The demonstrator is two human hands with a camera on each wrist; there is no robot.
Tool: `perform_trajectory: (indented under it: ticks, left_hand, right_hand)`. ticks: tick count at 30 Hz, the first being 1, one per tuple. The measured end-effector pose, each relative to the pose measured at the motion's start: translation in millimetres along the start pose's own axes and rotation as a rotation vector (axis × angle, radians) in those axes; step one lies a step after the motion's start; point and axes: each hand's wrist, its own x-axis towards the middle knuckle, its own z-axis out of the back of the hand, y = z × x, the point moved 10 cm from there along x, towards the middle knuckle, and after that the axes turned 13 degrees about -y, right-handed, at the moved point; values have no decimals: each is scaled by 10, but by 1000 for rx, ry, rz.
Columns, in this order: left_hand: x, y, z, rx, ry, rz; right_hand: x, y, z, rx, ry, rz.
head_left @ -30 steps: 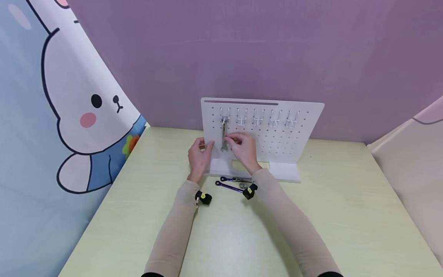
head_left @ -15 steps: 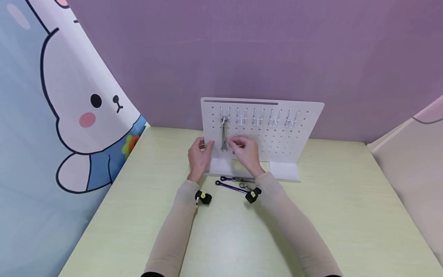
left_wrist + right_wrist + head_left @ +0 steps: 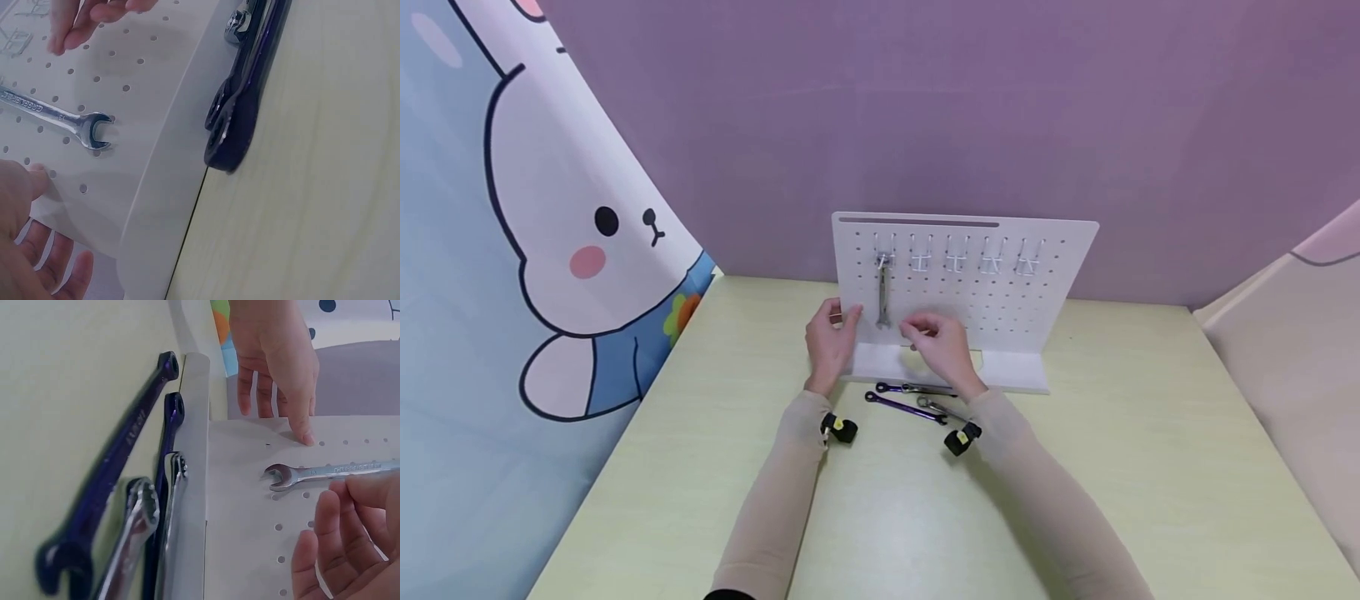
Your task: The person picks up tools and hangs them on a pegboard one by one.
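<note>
A silver combination wrench [image 3: 883, 292] hangs upright from the leftmost hook of a white pegboard [image 3: 1015, 312], its open jaw end downward. My left hand [image 3: 831, 340] holds the board's left edge, thumb on the front face and fingers behind it, as the left wrist view shows. To the right of the hanging wrench, apart from it, my right hand [image 3: 942, 343] hovers before the board with fingers loosely bent and nothing held. Two purple wrenches [image 3: 904, 407] and two silver wrenches [image 3: 128, 540] lie on the table by the board's base, partly overlapping.
More wire hooks [image 3: 956, 254] run in a row across the upper board, bare of tools. The pale wooden table [image 3: 880, 517] spreads in front and to both sides. A purple backdrop [image 3: 925, 108] rises behind, with a cartoon-printed curtain [image 3: 580, 250] at left.
My right hand has let go of the hanging wrench and drawn away to the right and down. The wrench stays on its hook, and my left hand keeps its place on the board.
</note>
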Motion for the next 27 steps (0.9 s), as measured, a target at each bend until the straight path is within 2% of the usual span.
perform_trajectory:
  ticks: [8,17,27]
  left_hand:
    - [-4,-24,25,0,1,-8]
    - [-36,21,27,-11,6,-1]
    - [-45,16,18,-10,12,16]
  right_hand:
    - [-141,-104,52,-79,80,27]
    - [-385,-219,177,-100,146,-1]
    - [-560,-291,364,-176,170,102]
